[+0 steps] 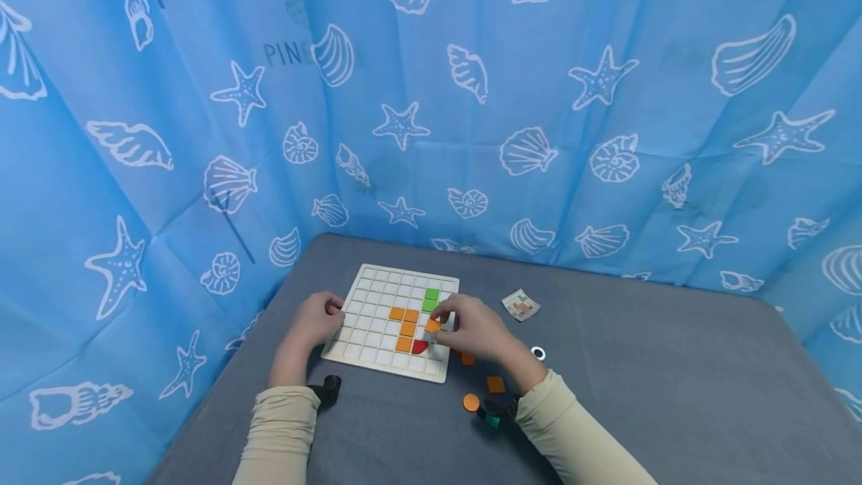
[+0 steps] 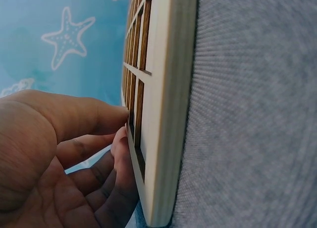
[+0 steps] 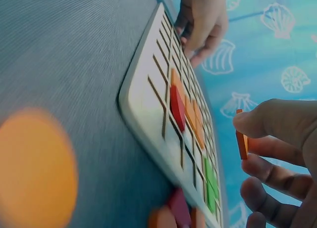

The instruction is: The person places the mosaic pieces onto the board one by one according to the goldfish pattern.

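A white grid board [image 1: 377, 350] lies on the grey table. My left hand [image 1: 318, 319] is at its left edge, where the thumb [image 2: 106, 116] and curled fingers meet the rim in the left wrist view. Over the board's right side, my right hand [image 1: 474, 326] pinches an orange square tile [image 3: 241, 139] between thumb and fingers, raised above the surface. Several orange square tiles [image 1: 407, 328] sit in the grid's cells. Beside them is a red rounded piece [image 1: 420, 347], and farther back are two green squares [image 1: 431, 294].
Right of the board lie a small patterned card [image 1: 521, 305] and a white ring with a black centre [image 1: 538, 352]. Nearer me are an orange square [image 1: 495, 385] and an orange disc [image 1: 471, 403]. Red and orange pieces [image 3: 178, 208] lie by the board's right edge. A blue shell-patterned curtain [image 1: 431, 133] hangs behind.
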Demonstrator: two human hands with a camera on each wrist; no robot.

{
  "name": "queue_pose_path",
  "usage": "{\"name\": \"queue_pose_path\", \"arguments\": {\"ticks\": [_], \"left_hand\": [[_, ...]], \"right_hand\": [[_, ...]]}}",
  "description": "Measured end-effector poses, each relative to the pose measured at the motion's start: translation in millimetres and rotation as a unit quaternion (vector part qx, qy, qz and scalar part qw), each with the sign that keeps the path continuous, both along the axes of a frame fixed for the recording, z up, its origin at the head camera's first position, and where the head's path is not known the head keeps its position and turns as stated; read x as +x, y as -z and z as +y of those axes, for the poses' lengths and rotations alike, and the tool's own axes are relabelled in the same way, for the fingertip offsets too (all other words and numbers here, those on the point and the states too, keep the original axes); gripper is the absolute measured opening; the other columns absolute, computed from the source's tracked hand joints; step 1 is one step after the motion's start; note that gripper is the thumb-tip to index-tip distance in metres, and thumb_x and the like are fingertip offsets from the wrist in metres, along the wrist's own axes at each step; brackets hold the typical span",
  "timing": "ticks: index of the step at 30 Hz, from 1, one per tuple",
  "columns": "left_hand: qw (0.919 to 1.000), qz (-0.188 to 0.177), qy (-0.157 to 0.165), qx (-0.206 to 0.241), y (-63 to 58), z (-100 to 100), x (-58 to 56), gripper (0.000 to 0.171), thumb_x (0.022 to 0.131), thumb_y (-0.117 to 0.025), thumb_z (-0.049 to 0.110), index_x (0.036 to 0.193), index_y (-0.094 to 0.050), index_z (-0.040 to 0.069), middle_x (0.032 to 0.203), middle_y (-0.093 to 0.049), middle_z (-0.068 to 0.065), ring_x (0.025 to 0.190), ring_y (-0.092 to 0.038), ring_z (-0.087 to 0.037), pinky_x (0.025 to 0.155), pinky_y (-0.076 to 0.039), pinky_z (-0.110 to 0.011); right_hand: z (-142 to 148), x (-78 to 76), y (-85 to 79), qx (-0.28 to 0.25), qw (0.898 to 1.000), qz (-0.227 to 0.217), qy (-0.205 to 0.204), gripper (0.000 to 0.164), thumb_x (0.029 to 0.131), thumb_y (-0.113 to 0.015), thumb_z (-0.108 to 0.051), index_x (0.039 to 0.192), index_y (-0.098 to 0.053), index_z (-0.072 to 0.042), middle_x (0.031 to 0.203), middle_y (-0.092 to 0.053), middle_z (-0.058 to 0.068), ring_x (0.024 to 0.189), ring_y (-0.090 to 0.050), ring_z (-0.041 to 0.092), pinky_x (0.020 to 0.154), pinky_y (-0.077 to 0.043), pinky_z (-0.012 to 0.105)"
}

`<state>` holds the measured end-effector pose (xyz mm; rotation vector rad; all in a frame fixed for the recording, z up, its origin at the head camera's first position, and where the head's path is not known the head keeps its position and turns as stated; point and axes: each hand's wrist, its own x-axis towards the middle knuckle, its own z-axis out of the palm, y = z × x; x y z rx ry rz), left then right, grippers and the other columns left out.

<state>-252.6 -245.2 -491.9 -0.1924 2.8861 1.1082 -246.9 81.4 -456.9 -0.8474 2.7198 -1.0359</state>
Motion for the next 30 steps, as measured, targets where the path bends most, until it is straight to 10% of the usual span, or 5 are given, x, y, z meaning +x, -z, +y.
{"name": "queue_pose_path", "arguments": {"ticks": [30], "left_hand": [[0.9999,-0.009,-0.003,0.007,-1.4,-1,-1.6,0.029,0.102,-0.060,0.013,0.126,-0.067,0.000,0.107,-0.066,-0.016,0.091,-0.061,-0.028,0.081,-0.051,-0.046]], "right_hand": [[-75,-26.0,18.2,0.036,0.999,-0.022,-0.009,0.024,0.092,-0.082,-0.023,0.114,-0.079,-0.014,0.108,-0.073,0.000,0.096,-0.066,0.014,0.086,-0.057,0.037]]}}
